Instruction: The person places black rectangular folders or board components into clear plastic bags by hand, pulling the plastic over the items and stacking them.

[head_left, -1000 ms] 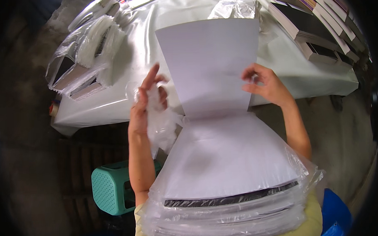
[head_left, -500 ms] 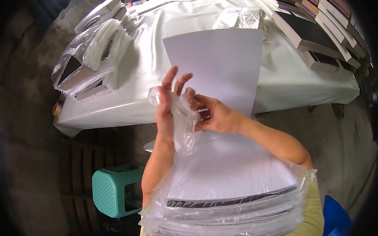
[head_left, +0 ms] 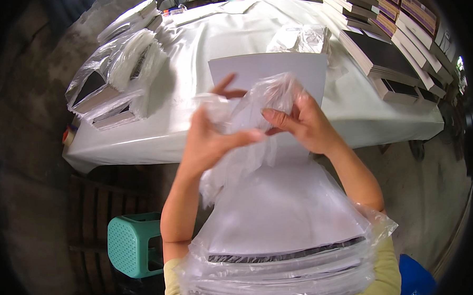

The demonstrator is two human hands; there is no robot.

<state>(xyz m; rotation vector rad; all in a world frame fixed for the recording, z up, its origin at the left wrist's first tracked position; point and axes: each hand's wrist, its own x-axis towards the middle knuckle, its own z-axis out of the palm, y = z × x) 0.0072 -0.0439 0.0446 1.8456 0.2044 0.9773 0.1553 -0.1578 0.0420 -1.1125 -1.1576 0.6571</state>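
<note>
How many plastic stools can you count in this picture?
1. The green plastic stool stands on the floor at lower left, beside the person's left forearm and below the table edge. Others may be hidden under the table or the lap stack.

right hand [head_left: 304, 126] now gripping clear bag [head_left: 256, 107]

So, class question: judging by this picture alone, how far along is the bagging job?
Done, it seems: a stack of bagged flat items lies on the person's lap, and more bagged ones sit at the table's left. In hand: the left hand and right hand work open a clear plastic bag before a white sheet. Apparently left: rows of books on the right.
</note>
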